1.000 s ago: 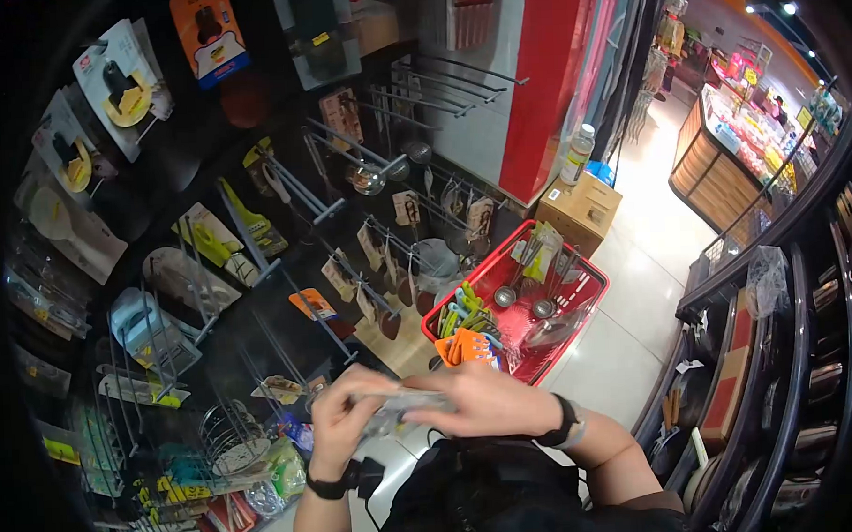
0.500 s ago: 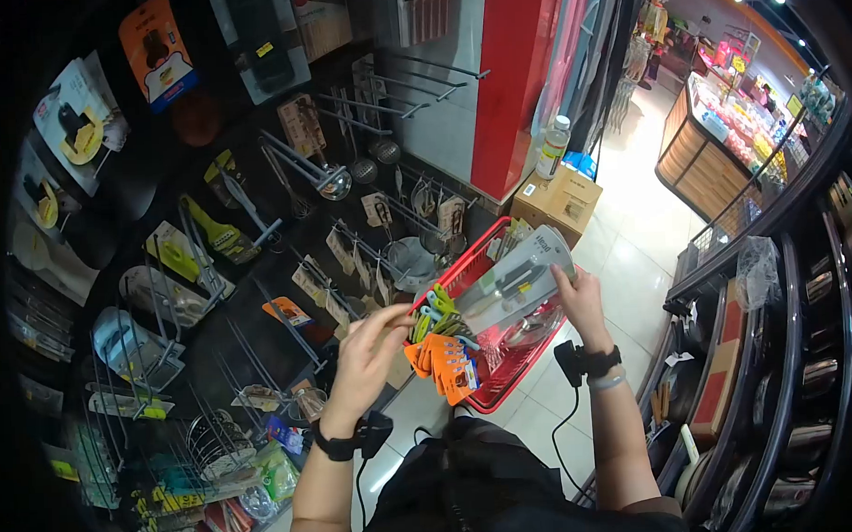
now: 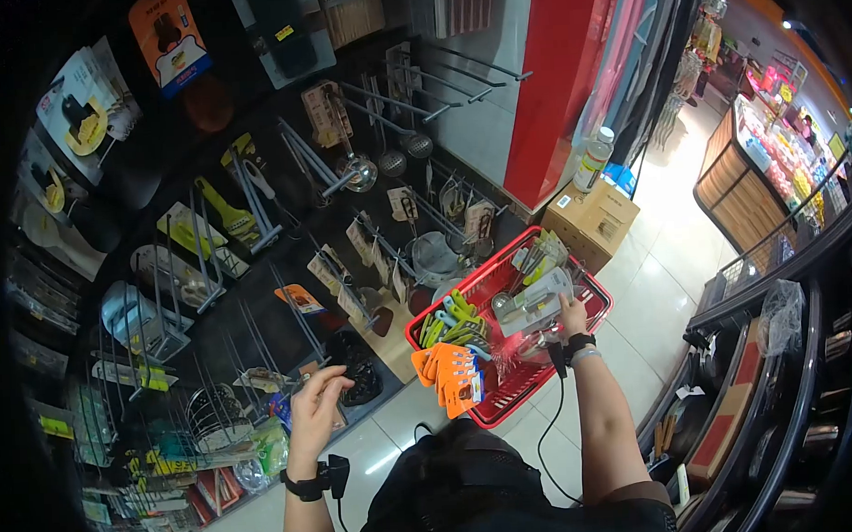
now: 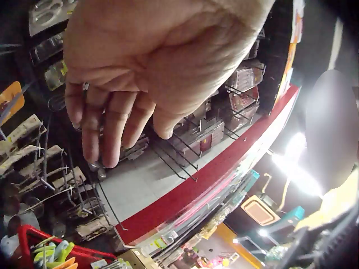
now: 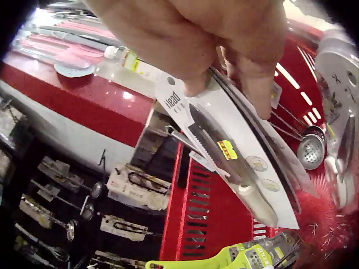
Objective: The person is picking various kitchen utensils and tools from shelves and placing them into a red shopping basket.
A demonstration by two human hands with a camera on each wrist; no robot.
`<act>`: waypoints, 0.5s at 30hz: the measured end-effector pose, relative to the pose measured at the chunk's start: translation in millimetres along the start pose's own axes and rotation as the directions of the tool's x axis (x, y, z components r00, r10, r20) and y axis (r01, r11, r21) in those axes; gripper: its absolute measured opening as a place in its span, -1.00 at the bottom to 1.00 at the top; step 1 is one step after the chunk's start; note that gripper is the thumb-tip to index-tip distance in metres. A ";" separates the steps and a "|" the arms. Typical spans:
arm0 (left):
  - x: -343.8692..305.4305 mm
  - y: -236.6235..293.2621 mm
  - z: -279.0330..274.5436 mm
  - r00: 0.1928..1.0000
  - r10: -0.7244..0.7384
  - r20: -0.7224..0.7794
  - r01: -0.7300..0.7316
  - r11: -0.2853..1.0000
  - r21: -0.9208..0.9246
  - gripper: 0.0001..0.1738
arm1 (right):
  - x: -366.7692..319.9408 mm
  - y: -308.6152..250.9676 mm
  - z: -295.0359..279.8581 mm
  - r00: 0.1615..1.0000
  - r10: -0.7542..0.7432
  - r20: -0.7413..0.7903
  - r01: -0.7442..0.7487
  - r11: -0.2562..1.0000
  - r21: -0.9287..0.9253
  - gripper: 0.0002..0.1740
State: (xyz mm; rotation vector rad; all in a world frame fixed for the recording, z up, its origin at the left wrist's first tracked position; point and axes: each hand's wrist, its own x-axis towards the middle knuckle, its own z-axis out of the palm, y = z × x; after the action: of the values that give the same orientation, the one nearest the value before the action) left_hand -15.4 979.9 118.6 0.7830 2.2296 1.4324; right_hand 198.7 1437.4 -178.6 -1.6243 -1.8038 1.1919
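Note:
In the head view, the right hand (image 3: 574, 319) pinches the end of a carded package (image 3: 536, 302) over the red basket (image 3: 510, 401). The right wrist view shows thumb and fingers of the hand (image 5: 207, 45) gripping white cards (image 5: 224, 151), the front one with a pale-handled tool. The basket holds green-handled tools (image 3: 454, 323), orange cards (image 3: 453, 376) and metal ladles. Left of the basket, the left hand (image 3: 316, 411) hangs in the air with loosely bent fingers, holding nothing; its palm (image 4: 162, 50) fills the top of the left wrist view.
Wall hooks with packaged utensils (image 3: 328, 269) line the left side. A cardboard box (image 3: 592, 225) with a bottle (image 3: 594, 160) on it stands behind the basket. Shelves of pans (image 3: 732, 424) are at right, with tiled floor (image 3: 644, 286) between.
Both hands were together around a package; they then parted. The right hand has lowered the package into the basket area, and the left hand has drawn back left, away from the basket.

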 end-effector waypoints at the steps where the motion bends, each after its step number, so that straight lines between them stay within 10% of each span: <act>1: -3.6 0.5 -1.0 0.999 -0.052 -0.006 0.052 0.999 -0.008 -0.74 | 3.2 3.7 2.1 0.999 0.033 -0.004 -0.033 0.999 0.001 -0.60; 10: -28.4 -16.4 -7.4 0.977 -0.165 -0.133 0.155 0.985 -0.079 -0.75 | 15.5 2.7 1.2 0.994 -0.082 -0.077 0.049 0.933 -0.358 -0.69; 14: -43.7 -28.0 -15.2 0.956 -0.188 -0.224 0.164 0.979 -0.121 -0.76 | 76.9 69.8 9.9 0.978 0.168 -0.122 -0.206 0.856 -0.474 -0.51; 15: -47.4 -32.4 -18.2 0.944 -0.194 -0.268 0.167 0.979 -0.120 -0.76 | 86.6 99.0 23.1 0.933 -0.062 -0.353 -0.129 0.860 -0.493 -0.51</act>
State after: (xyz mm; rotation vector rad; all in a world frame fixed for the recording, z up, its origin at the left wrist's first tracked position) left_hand 2.6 926.5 97.2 0.3501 2.3429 1.6263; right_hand 218.8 1506.9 -290.9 -2.0049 -1.9422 0.3804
